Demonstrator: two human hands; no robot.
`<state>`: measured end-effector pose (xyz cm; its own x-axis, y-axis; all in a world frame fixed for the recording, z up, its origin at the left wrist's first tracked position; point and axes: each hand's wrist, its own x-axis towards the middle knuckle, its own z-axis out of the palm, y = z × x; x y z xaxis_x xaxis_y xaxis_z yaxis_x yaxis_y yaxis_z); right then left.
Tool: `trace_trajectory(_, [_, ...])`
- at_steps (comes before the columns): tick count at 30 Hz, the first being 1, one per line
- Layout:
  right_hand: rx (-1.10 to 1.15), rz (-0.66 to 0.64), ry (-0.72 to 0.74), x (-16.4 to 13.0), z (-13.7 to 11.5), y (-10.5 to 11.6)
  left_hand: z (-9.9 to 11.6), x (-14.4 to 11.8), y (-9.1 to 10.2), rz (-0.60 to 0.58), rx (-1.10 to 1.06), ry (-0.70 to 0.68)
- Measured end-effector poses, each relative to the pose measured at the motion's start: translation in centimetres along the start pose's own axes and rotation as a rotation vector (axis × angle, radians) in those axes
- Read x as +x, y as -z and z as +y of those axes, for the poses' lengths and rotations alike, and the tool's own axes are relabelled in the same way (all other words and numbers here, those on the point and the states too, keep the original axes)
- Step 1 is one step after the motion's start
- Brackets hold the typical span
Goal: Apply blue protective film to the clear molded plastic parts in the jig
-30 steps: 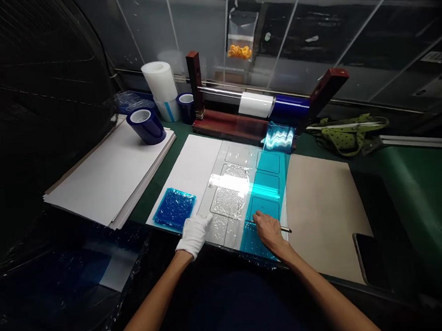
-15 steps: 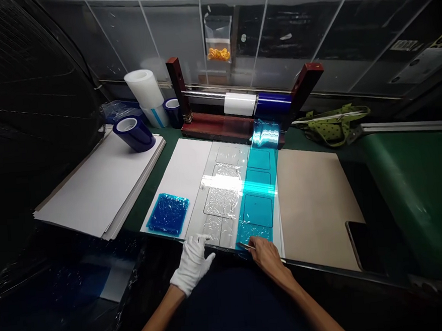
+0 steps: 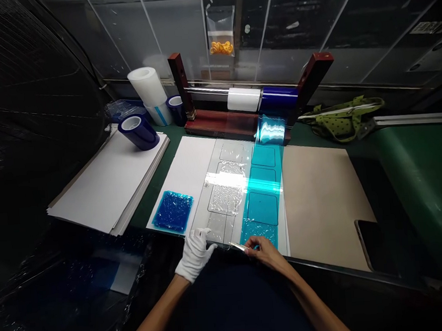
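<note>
Pressing down at the near edge of the desk, the gloved left hand lies with fingers spread flat on the corner of a clear panel marked into rectangular sections. Just beside it, the bare right hand pinches a thin tool whose tip meets the near end of the blue film strip, which covers the panel's right column. To the left of the panel, a crumpled blue film square rests on a white sheet. A tan board lies to the right, with a dark phone at its near corner. Farther left sits a stack of white sheets bearing a blue tape roll. At the back stands a red-framed dispenser holding white and blue rolls, from which the blue strip runs; a green bag lies to its right.
</note>
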<state>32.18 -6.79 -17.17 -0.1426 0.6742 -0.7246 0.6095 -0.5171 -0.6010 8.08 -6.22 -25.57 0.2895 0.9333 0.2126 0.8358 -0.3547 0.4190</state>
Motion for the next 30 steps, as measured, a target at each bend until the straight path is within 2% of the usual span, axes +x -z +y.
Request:
trace_trajectory(6, [0.148, -0.033, 0.028, 0.5, 0.2, -0.4, -1.6, 1.4, 1.7, 0.124, 0.039, -0.142])
trace_trajectory(11, [0.151, 0.071, 0.042, 0.0, 0.6, 0.2, -2.9, 3.8, 3.8, 0.167, -0.032, -0.313])
trace_trajectory(14, [0.184, 0.171, 0.018, -1.2, 1.7, 1.3, -2.8, 6.5, 5.5, 0.112, -0.091, -0.321])
trace_trajectory(18, [0.297, 0.326, -0.056, -3.7, 3.9, 3.2, -1.0, 11.6, 6.8, -0.074, -0.230, -0.239])
trace_trajectory(21, [0.378, 0.466, -0.114, -5.9, 5.5, 4.3, 1.7, 15.6, 6.1, -0.244, -0.381, -0.200])
trace_trajectory(24, [0.406, 0.565, -0.148, -7.9, 6.8, 4.6, 4.9, 19.2, 4.1, -0.378, -0.512, -0.172])
trace_trajectory(27, [0.439, 0.646, -0.186, -9.4, 7.6, 4.2, 7.4, 21.9, 1.7, -0.469, -0.585, -0.167])
trace_trajectory(30, [0.487, 0.695, -0.213, -10.3, 8.2, 3.4, 8.7, 23.6, -0.2, -0.515, -0.594, -0.164])
